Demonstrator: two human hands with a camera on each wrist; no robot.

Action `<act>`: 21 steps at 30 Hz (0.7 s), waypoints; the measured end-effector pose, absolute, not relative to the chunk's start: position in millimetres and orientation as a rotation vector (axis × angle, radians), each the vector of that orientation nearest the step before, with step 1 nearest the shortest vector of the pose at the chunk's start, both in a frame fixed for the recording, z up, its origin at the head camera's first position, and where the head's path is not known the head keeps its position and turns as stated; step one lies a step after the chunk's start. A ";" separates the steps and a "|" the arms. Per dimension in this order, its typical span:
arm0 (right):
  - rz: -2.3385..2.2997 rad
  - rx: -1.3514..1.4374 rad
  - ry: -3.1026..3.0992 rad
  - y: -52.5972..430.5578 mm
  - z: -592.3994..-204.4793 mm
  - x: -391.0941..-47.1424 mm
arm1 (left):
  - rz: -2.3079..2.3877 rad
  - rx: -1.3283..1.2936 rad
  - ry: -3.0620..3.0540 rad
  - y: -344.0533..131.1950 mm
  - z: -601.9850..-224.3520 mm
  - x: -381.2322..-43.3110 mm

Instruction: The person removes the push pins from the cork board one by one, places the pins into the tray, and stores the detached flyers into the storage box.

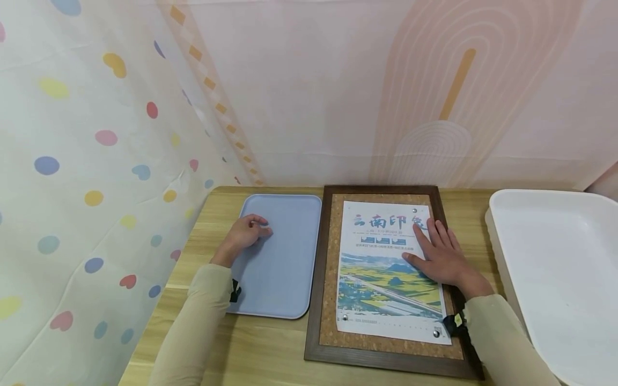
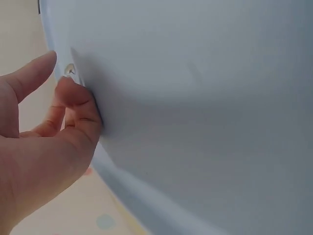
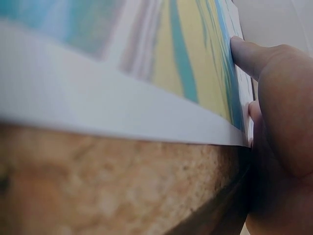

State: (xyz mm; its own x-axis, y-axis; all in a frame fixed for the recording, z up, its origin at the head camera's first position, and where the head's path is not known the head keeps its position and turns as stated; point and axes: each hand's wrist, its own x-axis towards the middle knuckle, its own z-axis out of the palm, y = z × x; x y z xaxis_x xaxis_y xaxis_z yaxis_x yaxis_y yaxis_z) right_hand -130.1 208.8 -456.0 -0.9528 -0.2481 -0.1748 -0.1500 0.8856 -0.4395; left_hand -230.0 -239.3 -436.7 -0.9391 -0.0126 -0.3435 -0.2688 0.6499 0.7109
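Note:
In the head view my left hand [image 1: 245, 234] is over the upper left of a light blue tray [image 1: 285, 268]. The left wrist view shows a small round metallic thumbtack [image 2: 70, 70] on the tray, right at the bent index fingertip, while the thumb stands a little apart. My right hand [image 1: 441, 260] lies with spread fingers on the right edge of a printed landscape poster [image 1: 381, 273]. Beneath the poster is a cork board [image 1: 330, 311] in a dark wooden frame. Silver thumbtacks sit at the poster's upper right [image 1: 414, 210], lower left [image 1: 345, 317] and lower right [image 1: 436, 333].
A large white plastic bin [image 1: 502, 257] stands to the right of the board. The wooden table [image 1: 260, 348] meets a pink patterned curtain [image 1: 314, 107] at the back and a dotted curtain [image 1: 96, 214] at the left.

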 end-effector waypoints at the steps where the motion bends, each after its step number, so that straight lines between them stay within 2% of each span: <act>1: -0.634 -0.303 2.828 208.9 -456.1 -130.0 | 1.176 -0.218 2.559 -238.8 -435.8 -229.3; 7: -0.633 -0.301 2.828 209.2 -456.8 -130.1 | 1.147 -0.110 2.579 -228.0 -429.0 -223.1; 14: -0.630 -0.296 2.826 209.8 -455.4 -130.0 | 1.128 0.175 2.629 -194.8 -412.7 -208.7; 21: -0.626 -0.292 2.821 208.3 -454.1 -129.7 | 1.149 0.352 2.577 -173.1 -407.7 -196.4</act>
